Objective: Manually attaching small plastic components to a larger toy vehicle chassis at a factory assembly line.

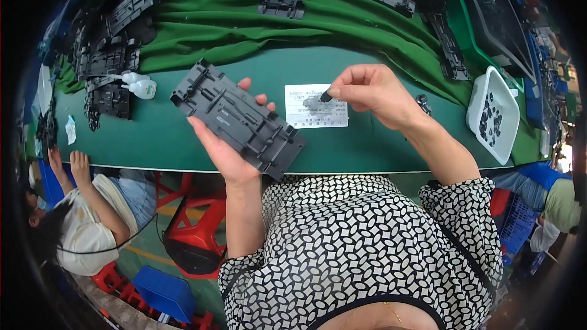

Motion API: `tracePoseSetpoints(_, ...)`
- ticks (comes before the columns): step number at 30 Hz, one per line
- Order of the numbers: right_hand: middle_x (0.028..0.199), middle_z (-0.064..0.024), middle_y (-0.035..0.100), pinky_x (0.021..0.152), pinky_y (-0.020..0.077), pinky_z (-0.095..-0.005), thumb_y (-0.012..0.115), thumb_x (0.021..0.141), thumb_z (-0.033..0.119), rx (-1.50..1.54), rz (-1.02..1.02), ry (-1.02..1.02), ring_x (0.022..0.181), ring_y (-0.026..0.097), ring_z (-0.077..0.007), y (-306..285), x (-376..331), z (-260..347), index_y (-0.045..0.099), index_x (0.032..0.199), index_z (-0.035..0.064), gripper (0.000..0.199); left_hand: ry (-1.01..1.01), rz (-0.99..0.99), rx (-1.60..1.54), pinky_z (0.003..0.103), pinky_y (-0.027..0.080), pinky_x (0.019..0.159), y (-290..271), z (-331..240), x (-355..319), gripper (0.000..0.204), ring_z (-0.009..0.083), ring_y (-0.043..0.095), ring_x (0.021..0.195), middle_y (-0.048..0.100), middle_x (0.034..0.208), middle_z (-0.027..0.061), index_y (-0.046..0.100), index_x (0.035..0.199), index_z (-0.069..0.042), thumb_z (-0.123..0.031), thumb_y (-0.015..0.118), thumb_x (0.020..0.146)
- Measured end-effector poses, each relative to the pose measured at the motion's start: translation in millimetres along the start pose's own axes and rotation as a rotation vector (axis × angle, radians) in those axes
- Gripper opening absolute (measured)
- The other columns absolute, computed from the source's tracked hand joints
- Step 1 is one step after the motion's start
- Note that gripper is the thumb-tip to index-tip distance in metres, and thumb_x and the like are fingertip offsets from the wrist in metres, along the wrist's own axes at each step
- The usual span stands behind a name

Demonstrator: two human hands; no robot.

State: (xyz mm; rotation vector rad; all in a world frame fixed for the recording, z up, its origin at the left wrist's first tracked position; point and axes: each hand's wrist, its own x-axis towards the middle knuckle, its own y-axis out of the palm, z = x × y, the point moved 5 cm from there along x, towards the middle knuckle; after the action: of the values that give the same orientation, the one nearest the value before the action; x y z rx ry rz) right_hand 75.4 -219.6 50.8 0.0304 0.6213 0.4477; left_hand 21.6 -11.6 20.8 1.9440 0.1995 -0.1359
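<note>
L hand (229, 153) palm up, gripping | R hand (373, 93) raised, fingertips pinched

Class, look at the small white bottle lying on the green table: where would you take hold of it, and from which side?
Grip the bottle across its round body, coming from above. It lies on its side with the narrow nozzle pointing left toward the black parts, so the wider body on the right, with bare table in front of it, probably gives the surest hold.
</note>
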Motion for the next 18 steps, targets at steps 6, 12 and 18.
tracePoseSetpoints(6, 0.075, -0.0082, 0.056, 0.057, 0.0474, -0.0324, 0.066, 0.071, -0.001, -1.106, -0.263, -1.117, 0.067, 0.057, -0.0239, 18.2, -35.0, 24.1, 0.061, 0.082, 0.0027, 0.013, 0.031, 0.062, 0.11, 0.048, 0.046, 0.089, 13.7, -1.2, 5.2, 0.073, 0.0312, 0.055, 0.1, 0.045, 0.128, 0.0178, 0.029, 0.138, -0.009, -0.063, 0.021, 0.091)
tracePoseSetpoints(12, 0.076, -0.0088, 0.059, 0.057, 0.0482, -0.029, 0.07, 0.068, -0.003, -0.726, -0.089, -1.14, 0.065, 0.058, -0.0208, 44.1, -60.1, 34.7, 0.066, 0.086, 0.0018, 0.02, 0.035, 0.027, 0.205, 0.047, 0.048, 0.088, 25.3, 4.5, 9.4, 0.074, 0.0305, 0.055, 0.101, 0.048, 0.126, 0.0176, 0.033, 0.136, -0.007, -0.065, 0.021, 0.09)
tracePoseSetpoints(18, 0.077, -0.0046, 0.053, 0.052, 0.0423, -0.0285, 0.072, 0.06, -0.003, -0.806, 0.059, -1.322, 0.062, 0.053, -0.0181, 68.0, -67.8, 12.8, 0.066, 0.089, 0.0006, 0.03, 0.062, 0.035, 0.315, 0.043, 0.05, 0.084, 41.6, 12.6, 10.4, 0.074, 0.0286, 0.056, 0.1, 0.049, 0.123, 0.0185, 0.036, 0.132, -0.005, -0.064, 0.02, 0.091)
